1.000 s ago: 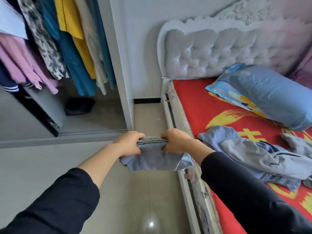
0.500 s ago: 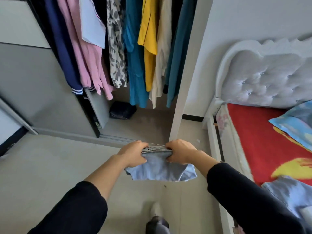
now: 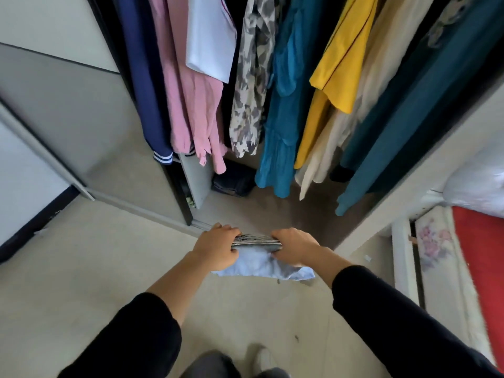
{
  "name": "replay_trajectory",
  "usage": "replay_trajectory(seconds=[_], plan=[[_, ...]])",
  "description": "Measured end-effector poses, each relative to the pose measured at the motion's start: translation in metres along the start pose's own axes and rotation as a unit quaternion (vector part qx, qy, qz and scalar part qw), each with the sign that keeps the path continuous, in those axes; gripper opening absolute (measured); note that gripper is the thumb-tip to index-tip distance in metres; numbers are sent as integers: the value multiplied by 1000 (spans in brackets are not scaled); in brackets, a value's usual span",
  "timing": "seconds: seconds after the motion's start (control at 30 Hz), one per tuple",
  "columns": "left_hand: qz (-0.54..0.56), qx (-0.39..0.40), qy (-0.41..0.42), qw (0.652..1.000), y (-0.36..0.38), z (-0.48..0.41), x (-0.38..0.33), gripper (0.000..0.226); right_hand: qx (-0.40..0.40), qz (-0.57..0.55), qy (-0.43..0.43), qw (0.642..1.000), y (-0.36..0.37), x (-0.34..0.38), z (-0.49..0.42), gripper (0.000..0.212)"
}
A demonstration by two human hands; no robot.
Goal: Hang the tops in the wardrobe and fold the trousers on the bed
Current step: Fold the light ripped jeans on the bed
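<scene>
I see both forearms reaching forward, left hand (image 3: 218, 248) and right hand (image 3: 296, 249) knuckles-up, fingers curled round opposite ends of the folded light-blue trousers (image 3: 259, 264). The bundle's long axis runs left to right between the fingers, its loose edge hanging below them. The open wardrobe (image 3: 272, 214) lies beyond the fingertips.

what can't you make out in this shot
Head view only:
- Folded light-blue denim garment: its kind is unclear; left hand and right hand cover its ends.
- Wardrobe rail and hangers: cut off by the top edge.
- Dark bundle on the wardrobe floor: partly behind the pink top, too dim to identify.
</scene>
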State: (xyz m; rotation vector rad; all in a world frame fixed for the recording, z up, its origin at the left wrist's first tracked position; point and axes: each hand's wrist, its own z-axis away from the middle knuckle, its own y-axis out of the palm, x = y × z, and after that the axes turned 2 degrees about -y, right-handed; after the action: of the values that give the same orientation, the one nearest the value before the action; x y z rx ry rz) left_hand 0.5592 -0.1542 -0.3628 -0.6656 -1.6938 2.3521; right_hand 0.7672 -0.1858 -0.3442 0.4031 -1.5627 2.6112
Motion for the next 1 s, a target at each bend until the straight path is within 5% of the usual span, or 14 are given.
replay_trajectory(seconds=[0.33,0.63,0.83,1.0], plan=[[-62,54,33,996,-1,-126,117,31,-7,60,59,996,7,34,-156,31],[21,79,22,996,118,-274,188,32,29,-21,238,971,100,3,-315,39],[87,-6,42,995,237,-388,208,41,-27,-102,295,950,178,-81,-424,45],[80,-122,95,985,313,-486,214,41,-160,-94,306,934,233,-153,-503,47]])
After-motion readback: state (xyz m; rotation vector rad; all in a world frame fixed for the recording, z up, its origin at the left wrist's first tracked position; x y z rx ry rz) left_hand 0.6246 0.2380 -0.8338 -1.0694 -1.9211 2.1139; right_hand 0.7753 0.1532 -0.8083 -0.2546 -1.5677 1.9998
